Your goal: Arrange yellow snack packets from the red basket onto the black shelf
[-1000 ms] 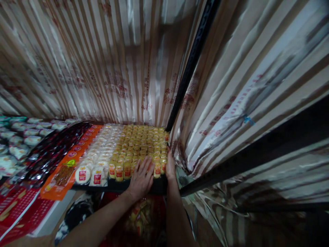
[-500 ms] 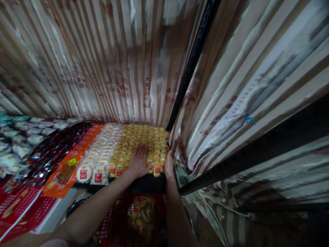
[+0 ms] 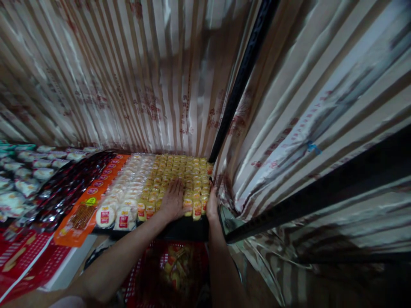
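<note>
Rows of small yellow wrapped snacks point(image 3: 167, 171) with red-and-white labels lie packed side by side on a dark shelf. My left hand point(image 3: 174, 201) rests on top of the front rows, fingers stretched forward and thumb out to the right. At the right end of the rows, my right hand point(image 3: 212, 203) stands on edge against the shelf's side, its fingers extended and partly hidden. Neither hand grips a pack. Just left of the yellow snacks are rows of round white wrapped crackers point(image 3: 125, 216).
Further left lie an orange snack bag point(image 3: 75, 222), dark glossy packs point(image 3: 75, 179) and white packs point(image 3: 27, 188). A red basket point(image 3: 135, 273) with yellow packs sits below. Black metal posts point(image 3: 234, 98) and striped curtains point(image 3: 167, 85) bound the back and right.
Both hands stay in nearly the same places. The left thumb has drawn slightly closer to the hand, and a front yellow snack beside it shows more fully.
</note>
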Available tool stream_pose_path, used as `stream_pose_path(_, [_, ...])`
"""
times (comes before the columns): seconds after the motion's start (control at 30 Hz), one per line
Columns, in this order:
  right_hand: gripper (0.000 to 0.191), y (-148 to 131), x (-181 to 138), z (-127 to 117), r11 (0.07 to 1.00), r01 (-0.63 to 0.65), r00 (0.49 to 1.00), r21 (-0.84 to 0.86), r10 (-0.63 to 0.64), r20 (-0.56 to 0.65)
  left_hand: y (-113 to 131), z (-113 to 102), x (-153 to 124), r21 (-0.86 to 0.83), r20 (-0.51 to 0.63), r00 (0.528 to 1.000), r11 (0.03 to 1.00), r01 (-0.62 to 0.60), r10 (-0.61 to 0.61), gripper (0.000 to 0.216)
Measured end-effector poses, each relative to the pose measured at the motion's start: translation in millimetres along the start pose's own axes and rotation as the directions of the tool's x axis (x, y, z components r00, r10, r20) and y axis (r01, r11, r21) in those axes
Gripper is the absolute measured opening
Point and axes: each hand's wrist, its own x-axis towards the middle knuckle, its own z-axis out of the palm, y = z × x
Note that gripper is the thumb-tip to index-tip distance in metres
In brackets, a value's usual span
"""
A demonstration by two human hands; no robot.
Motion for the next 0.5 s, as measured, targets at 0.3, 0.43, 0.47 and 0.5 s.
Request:
stream_pose_path(0.3, [0.074,-0.4,-1.9,-0.3,1.000,-0.013,1.000,0.009,0.013,-0.001,3.7,-9.9,1.3,0.017,-0.003,0.998,0.998,-0.066,0.066,0.096])
stream_pose_path(0.43, [0.073,-0.3,-1.8,-0.8,1.000,-0.008,1.000,0.010,0.008,0.005,3.3,-8.5,4.2,0.030,-0.035,0.996,0.997,-0.077,0.078,0.091])
stream_pose_path(0.47, [0.073,-0.4,-1.6,-0.9,1.000,-0.007,1.000,0.013,0.006,0.009,3.1,-7.8,4.2,0.028,-0.047,0.996,0.997,-0.077,0.078,0.087])
stream_pose_path(0.5, [0.074,-0.5,-1.4,-1.0,1.000,-0.006,1.000,0.017,0.006,0.012,3.1,-7.0,3.8,0.023,-0.061,0.995,0.997,-0.077,0.078,0.084])
